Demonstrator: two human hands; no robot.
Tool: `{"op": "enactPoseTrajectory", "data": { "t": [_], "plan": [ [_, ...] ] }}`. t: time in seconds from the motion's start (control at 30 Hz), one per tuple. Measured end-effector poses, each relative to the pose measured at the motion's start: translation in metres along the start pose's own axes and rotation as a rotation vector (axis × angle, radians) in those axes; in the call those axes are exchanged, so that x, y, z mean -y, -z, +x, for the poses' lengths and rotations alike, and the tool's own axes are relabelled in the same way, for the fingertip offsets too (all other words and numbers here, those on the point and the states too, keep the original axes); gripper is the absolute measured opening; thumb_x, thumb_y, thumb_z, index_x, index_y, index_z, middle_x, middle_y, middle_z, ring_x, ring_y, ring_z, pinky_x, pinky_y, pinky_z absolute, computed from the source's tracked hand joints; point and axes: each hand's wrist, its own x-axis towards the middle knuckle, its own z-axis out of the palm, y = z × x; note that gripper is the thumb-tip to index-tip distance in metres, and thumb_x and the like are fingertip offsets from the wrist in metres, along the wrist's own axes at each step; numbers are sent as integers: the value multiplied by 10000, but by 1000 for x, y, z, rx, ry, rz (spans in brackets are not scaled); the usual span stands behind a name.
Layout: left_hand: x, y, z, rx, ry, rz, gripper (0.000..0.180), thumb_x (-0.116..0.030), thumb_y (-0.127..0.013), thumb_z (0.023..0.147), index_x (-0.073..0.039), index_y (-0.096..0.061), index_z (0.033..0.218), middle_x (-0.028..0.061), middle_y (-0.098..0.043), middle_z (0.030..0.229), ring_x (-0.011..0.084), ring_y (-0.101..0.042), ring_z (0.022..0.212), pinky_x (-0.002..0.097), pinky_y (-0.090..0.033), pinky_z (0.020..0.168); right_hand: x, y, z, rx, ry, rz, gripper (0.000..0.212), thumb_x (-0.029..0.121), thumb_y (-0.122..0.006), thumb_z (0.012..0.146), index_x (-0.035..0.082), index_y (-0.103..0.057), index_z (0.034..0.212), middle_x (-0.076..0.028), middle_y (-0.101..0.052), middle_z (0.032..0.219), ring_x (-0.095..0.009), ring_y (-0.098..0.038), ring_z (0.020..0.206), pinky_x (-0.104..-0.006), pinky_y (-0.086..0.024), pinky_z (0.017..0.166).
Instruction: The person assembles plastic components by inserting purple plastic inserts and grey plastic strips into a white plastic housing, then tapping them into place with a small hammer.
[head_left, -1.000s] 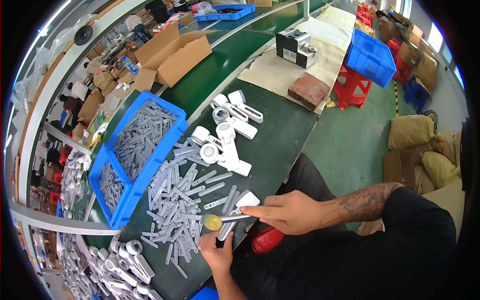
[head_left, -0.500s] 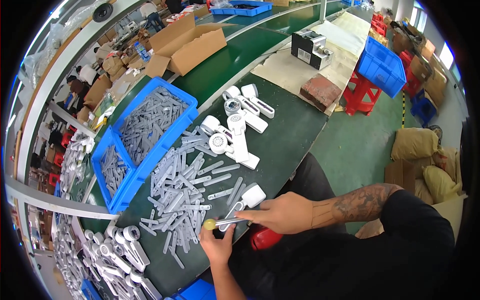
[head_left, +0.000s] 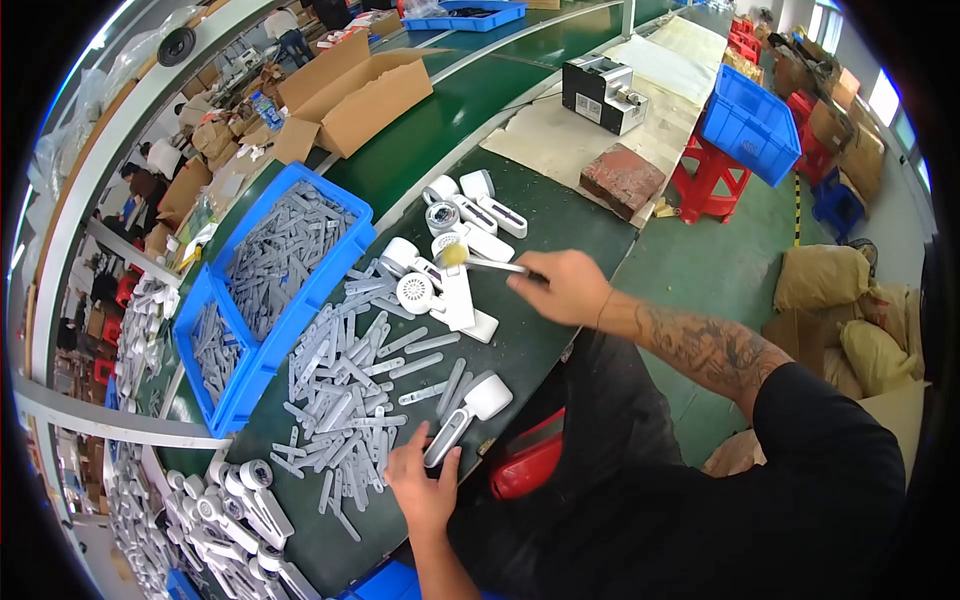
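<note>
My right hand (head_left: 560, 287) grips a thin brush (head_left: 480, 262) whose yellowish tip hovers over a group of white round-headed plastic parts (head_left: 445, 255) lying on the dark green bench. My left hand (head_left: 420, 485) rests near the front edge, with its fingers on the handle of one white round-headed part (head_left: 468, 412). Between the hands, a heap of several loose grey plastic strips (head_left: 350, 395) covers the bench.
A blue bin (head_left: 262, 300) at the left holds more grey strips. Finished white parts (head_left: 235, 515) pile at the lower left. Cardboard boxes (head_left: 365, 90), a small grey machine (head_left: 602, 92), a brick (head_left: 622, 180), a red stool (head_left: 705, 180) and a blue crate (head_left: 752, 122) lie beyond.
My right hand has lifted the brush away from the part by my left hand and carried it up to the far group of white parts. The left hand stays on its part.
</note>
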Motion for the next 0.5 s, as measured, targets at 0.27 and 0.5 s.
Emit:
{"op": "enactPoseTrajectory", "data": {
  "t": [0.27, 0.5],
  "plan": [
    [-12, 19, 4, 39, -190, 61, 418, -49, -797, 881, -95, -762, 1295, 125, -754, 1016, 337, -682, 877, 446, -545, 811, -73, -36, 9, -216, 27, -186, 118, 227, -733, 951, 127, -701, 1004, -140, -729, 900, -404, -713, 819, -500, -562, 678],
    [38, 152, -30, -572, 534, -97, 324, -67, -687, 1035, 68, -669, 1329, 124, -730, 1198, 187, -673, 1101, 332, -549, 954, -74, -34, 4, -190, 39, -243, 125, 171, -724, 952, 106, -665, 1040, -114, -722, 904, -373, -709, 790, -469, -551, 666]
  ]
}}
